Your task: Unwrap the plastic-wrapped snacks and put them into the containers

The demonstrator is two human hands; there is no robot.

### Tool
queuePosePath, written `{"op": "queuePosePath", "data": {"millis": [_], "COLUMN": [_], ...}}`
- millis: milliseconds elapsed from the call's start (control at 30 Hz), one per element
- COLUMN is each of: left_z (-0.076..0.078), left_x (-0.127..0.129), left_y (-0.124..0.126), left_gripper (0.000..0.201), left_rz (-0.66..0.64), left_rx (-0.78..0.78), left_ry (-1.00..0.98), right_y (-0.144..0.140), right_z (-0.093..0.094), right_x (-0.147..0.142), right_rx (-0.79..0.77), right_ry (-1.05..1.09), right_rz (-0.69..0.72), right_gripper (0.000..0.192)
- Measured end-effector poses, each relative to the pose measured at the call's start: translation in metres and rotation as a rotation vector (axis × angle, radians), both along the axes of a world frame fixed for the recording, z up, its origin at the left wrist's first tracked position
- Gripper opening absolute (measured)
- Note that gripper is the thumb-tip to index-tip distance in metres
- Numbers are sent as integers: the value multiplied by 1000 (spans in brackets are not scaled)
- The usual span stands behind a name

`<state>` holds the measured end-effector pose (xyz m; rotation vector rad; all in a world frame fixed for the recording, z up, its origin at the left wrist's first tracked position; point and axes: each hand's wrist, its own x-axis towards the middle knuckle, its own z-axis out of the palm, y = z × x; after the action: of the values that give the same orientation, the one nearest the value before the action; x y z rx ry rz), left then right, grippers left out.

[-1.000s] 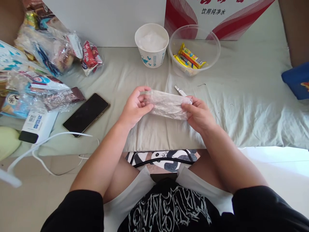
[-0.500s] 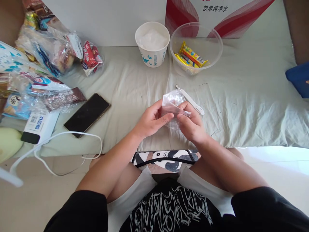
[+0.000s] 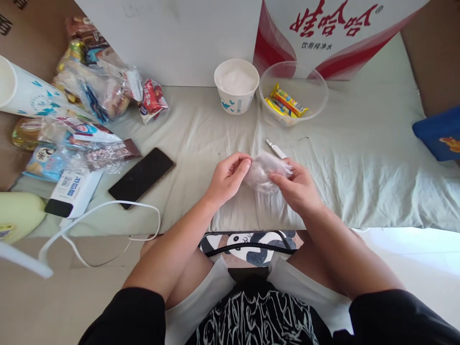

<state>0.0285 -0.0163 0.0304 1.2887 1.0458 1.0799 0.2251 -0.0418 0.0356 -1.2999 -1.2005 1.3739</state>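
A crumpled clear plastic bag [image 3: 264, 176] is held between the two hands, over the near part of the pale green cloth [image 3: 362, 148]; whether its underside is touching the cloth cannot be told. Its left edge is pinched between thumb and forefinger of the left hand [image 3: 230, 177], and its right end is gripped by the right hand [image 3: 301, 186], with the thumb laid on top. Just beyond the bag, a slim white knife [image 3: 275, 147] is left lying on the cloth, its near end hidden by the bag and right hand. Farther back, a paper cup [image 3: 236, 104] filled with something white is placed beside a clear round bowl [image 3: 316, 96], in which yellow-wrapped snacks [image 3: 287, 99] are contained. Behind them a red-and-white box [image 3: 332, 48] is stood. To the left, a black phone [image 3: 143, 177] is laid flat, with snack packets [image 3: 91, 91] heaped past it.
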Motion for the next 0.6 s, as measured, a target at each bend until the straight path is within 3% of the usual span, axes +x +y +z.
{"op": "queuePosePath", "data": {"millis": [100,167,233,300,367,433,533,600], "left_z": [3,5,8,10,12,14,18,21], "left_x": [-6,-10,-15,-19,-23,-27,-32,-35], "left_y": [5,7,7,6,4,1,-2,-3], "left_gripper": [39,32,28,27,27,27,28,29], "left_rz": [44,52,52,45,42,33,4,-14], "left_rx": [-74,-98,-88,-72,-62,-53,-30,-16], "left_ry": [-91,-124,-144,-150,-131,-91,-23,-2], "right_y": [20,51,94,141,185,221,255,265], "right_z": [21,44,67,83,88,85,71,65], "right_x": [2,-5,-21,-43,-67,-88,-104,-105], "right_rx": [215,405,606,721,680,555,256,182], "right_ry": [-193,-401,-667,-925,-1178,-1300,-1226,-1060], "right_rz": [-222,-321,-322,-225,-71,129,432,464], "right_gripper": [35,26,23,22,22,21,12,17]}}
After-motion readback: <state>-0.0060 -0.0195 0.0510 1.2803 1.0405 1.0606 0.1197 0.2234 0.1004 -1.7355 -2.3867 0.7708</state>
